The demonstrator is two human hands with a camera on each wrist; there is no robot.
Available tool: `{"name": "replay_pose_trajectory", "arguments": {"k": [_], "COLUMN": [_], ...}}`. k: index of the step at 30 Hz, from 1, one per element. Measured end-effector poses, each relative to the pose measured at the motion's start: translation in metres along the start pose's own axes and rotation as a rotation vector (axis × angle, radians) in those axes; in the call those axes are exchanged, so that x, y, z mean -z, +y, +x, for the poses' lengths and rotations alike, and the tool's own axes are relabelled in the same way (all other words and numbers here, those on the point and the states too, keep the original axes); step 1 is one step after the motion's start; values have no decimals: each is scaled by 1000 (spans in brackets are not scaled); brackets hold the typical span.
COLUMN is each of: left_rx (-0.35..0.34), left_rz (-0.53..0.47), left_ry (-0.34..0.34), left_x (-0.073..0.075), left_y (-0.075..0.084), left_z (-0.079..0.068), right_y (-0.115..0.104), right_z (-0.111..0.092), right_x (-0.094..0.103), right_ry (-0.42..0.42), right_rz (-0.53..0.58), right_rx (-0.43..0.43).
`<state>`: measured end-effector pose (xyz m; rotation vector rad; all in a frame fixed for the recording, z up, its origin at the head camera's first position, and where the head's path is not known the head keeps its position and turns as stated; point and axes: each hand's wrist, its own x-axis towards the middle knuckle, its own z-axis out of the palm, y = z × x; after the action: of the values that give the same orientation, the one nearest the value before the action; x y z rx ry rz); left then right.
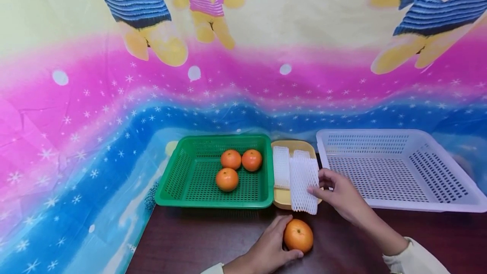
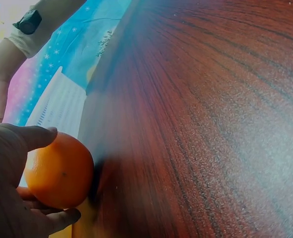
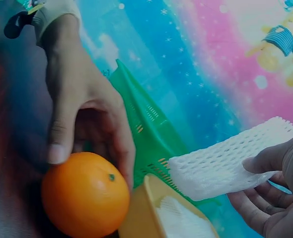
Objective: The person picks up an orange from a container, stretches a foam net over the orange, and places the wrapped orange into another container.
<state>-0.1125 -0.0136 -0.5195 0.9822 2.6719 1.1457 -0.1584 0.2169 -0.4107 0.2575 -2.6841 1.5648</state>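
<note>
On the dark wooden table an orange (image 1: 298,236) sits in the grip of my left hand (image 1: 269,244), thumb and fingers curled round its left side. My right hand (image 1: 342,193) pinches a white foam net sleeve (image 1: 304,185) between thumb and fingers. In the right wrist view that sleeve (image 3: 231,161) is flattened and held above a yellow tray (image 3: 145,213). More white foam sleeves (image 1: 281,166) lie in the tray, partly covered by the held one in the head view. The left wrist view shows the orange (image 2: 62,171) between thumb and fingers.
A green basket (image 1: 213,203) holding several oranges (image 1: 227,179) stands left of the yellow tray (image 1: 283,200). To the tray's right is a white basket (image 1: 380,172) with slotted walls. A patterned cloth (image 1: 243,83) hangs behind them.
</note>
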Motion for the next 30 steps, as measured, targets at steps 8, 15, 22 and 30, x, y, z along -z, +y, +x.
{"name": "replay_pose_trajectory", "arguments": {"k": [8, 15, 22, 30], "left_rx": [40, 131, 259, 408], "left_rz": [-67, -174, -484, -1107], "left_ry": [-1, 74, 126, 267], "left_x": [1, 11, 27, 35], "left_y": [0, 13, 32, 48], "left_z": [1, 3, 2, 14], "right_y": [3, 3, -8, -18], "right_z": [-10, -17, -24, -31], "right_x": [-10, -15, -14, -15], "right_ry": [-53, -61, -14, 51], "right_rz": [117, 153, 205, 228], "right_rx": [-29, -59, -88, -96]}}
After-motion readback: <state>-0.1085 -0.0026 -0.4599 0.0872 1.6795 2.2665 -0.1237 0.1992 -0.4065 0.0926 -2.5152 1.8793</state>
